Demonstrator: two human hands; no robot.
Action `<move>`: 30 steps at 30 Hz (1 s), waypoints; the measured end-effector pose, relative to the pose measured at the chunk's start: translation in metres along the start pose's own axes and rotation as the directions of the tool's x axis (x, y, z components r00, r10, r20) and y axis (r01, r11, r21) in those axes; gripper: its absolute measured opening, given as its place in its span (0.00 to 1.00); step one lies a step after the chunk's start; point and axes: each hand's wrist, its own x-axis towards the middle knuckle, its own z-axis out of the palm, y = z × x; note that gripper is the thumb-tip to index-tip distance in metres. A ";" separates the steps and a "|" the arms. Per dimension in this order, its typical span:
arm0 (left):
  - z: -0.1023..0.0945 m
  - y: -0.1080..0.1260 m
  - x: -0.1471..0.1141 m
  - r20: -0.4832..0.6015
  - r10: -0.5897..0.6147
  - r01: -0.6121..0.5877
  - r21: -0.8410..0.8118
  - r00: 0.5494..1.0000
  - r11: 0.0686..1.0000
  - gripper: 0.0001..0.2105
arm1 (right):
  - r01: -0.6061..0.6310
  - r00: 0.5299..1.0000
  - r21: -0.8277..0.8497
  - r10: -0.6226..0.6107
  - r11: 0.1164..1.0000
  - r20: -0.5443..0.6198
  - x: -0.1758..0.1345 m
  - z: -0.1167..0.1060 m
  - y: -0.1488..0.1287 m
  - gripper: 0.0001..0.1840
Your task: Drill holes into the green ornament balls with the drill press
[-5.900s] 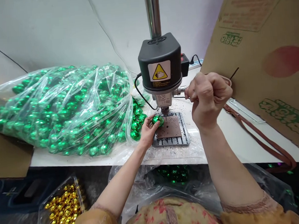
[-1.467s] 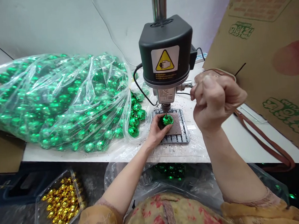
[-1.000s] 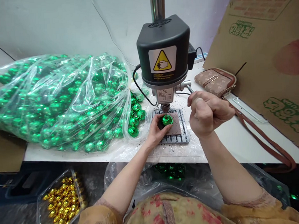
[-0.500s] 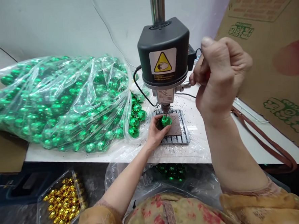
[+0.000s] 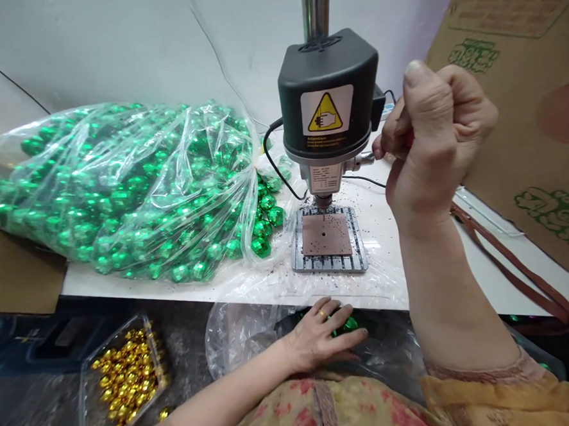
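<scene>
My right hand (image 5: 438, 126) is closed around the feed handle (image 5: 364, 160) at the side of a small black drill press (image 5: 330, 101). Its thumb is up, and the grip itself is mostly hidden by the fingers. Under the drill bit, a brown pad (image 5: 325, 235) with a small hole lies bare on the slotted metal base (image 5: 359, 260). My left hand (image 5: 324, 339) is palm down below the table's front edge, fingers spread, over a clear plastic bag (image 5: 234, 338). Faceted green balls (image 5: 350, 325) show beside its fingers.
A big clear bag of green faceted balls (image 5: 144, 202) covers the table's left side. A clear bin (image 5: 81, 405) of gold balls stands lower left. At right are a cardboard box (image 5: 525, 127) and a brown strap (image 5: 519, 269). Dark shavings dot the white table (image 5: 139, 289).
My left hand has left the drill base with the green ball and moved down to the bag below the table edge, its fingers spread. My right hand stays on the handle.
</scene>
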 end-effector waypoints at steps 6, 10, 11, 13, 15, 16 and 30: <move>-0.037 -0.096 0.027 -0.213 -0.499 0.532 0.143 0.840 0.835 0.12 | 0.028 1.000 -0.031 -0.028 0.999 0.002 -0.002 -0.001 0.002 0.30; -0.063 -0.174 0.065 -0.076 -0.836 0.819 0.268 0.543 0.507 0.16 | 0.045 0.999 -0.060 -0.045 0.997 0.011 -0.003 -0.001 0.002 0.30; -0.064 -0.188 0.072 -0.046 -0.849 0.822 0.283 0.526 0.494 0.17 | 0.049 0.999 -0.064 -0.049 0.997 0.011 -0.003 -0.001 0.002 0.29; -0.061 -0.206 0.082 0.024 -0.866 0.820 0.311 0.499 0.481 0.15 | 0.047 0.999 -0.068 -0.046 0.997 0.015 -0.003 -0.001 0.002 0.29; -0.056 -0.216 0.085 0.103 -0.880 0.830 0.296 0.464 0.472 0.12 | 0.044 0.999 -0.058 -0.043 0.997 0.011 -0.003 -0.001 0.002 0.29; -0.054 -0.218 0.085 0.138 -0.879 0.840 0.258 0.456 0.477 0.10 | 0.048 0.999 -0.046 -0.047 0.998 0.004 -0.003 0.000 0.002 0.30; -0.036 -0.145 0.085 0.072 -0.916 0.501 -0.852 0.395 0.149 0.26 | 0.074 0.997 -0.051 -0.074 0.996 -0.010 -0.004 0.001 0.001 0.31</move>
